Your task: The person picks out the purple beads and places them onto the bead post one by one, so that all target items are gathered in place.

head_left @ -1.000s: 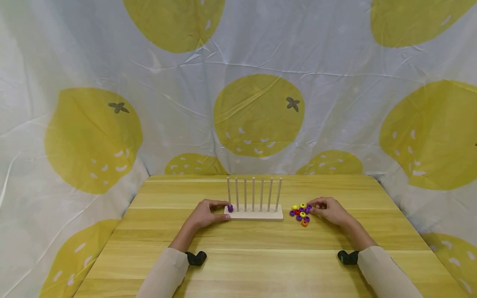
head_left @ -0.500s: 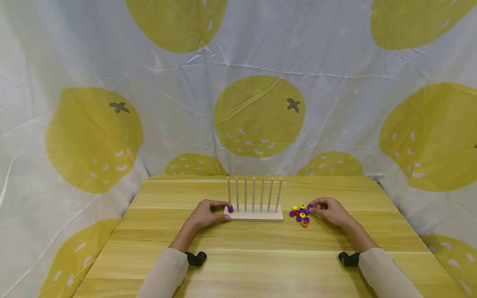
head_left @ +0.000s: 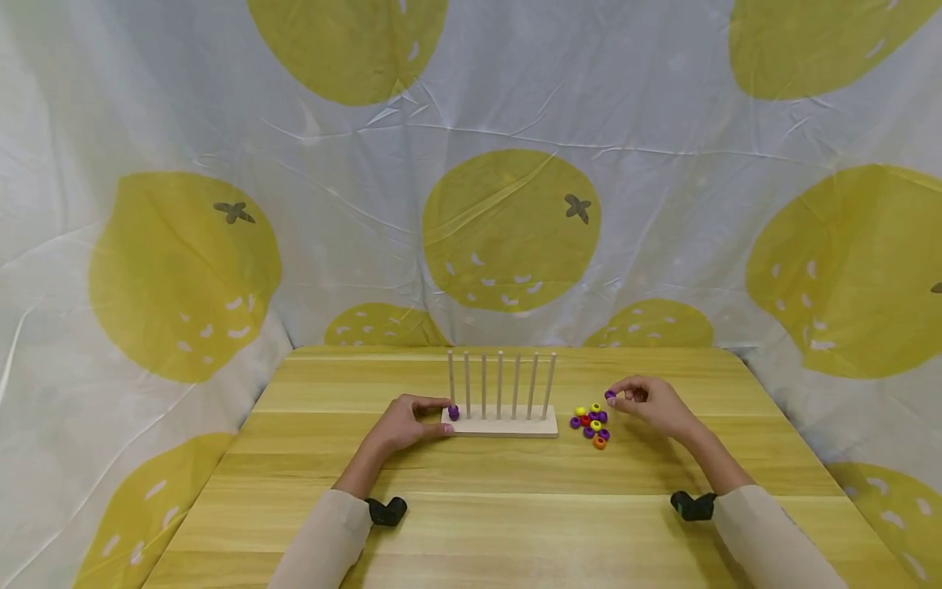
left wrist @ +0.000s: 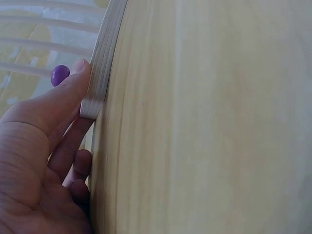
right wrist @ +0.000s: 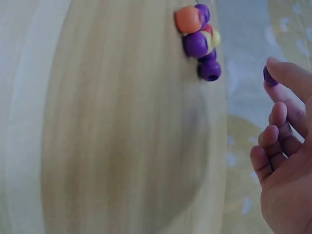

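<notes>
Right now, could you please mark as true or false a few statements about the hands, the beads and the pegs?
1. The right hand pinches a purple bead. True.
2. The left hand is away from the wooden base. False: it holds one end of it.
3. Seven pegs stand on the base. True.
4. Every peg is occupied. False: only the leftmost peg bears anything.
5. The orange bead lies nearer the person than the other loose beads. True.
</notes>
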Tool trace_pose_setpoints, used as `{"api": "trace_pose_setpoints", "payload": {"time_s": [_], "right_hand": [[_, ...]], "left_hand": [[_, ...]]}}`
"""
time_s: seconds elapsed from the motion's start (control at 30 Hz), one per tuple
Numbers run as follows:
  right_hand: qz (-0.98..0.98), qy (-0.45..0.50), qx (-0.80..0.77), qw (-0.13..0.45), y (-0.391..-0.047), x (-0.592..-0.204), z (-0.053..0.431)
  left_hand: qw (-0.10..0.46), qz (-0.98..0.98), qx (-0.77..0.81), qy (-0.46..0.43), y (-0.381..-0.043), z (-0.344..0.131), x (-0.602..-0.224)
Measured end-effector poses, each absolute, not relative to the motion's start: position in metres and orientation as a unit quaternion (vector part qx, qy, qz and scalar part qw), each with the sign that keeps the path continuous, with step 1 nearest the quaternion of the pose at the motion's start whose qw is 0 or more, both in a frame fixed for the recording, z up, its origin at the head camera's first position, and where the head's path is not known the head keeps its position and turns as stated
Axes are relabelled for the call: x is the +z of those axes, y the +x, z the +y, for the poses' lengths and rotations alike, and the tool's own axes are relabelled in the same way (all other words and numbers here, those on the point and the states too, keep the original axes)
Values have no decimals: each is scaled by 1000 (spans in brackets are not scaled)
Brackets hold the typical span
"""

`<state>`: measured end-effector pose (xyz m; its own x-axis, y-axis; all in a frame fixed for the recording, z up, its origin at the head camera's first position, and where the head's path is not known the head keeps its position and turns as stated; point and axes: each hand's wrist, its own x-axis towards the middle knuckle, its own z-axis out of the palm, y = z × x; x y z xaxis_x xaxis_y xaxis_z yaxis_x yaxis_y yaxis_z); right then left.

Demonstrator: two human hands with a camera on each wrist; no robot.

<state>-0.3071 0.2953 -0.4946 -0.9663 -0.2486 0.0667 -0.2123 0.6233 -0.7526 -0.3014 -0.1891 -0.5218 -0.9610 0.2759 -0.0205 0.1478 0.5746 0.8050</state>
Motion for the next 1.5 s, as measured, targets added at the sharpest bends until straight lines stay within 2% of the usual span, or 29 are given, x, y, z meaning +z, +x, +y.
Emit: {"api": "trace_pose_setpoints", "payload": {"time_s": [0.73,1.5], "right_hand": [[894,-163,-417,-16,-301,-433,263],[878,-201,-435,-17,-303,-383,206]], "left_hand": [[74,882,449,122,-304,-190,-523],[73,882,449,118,-305,-190,-524]]}}
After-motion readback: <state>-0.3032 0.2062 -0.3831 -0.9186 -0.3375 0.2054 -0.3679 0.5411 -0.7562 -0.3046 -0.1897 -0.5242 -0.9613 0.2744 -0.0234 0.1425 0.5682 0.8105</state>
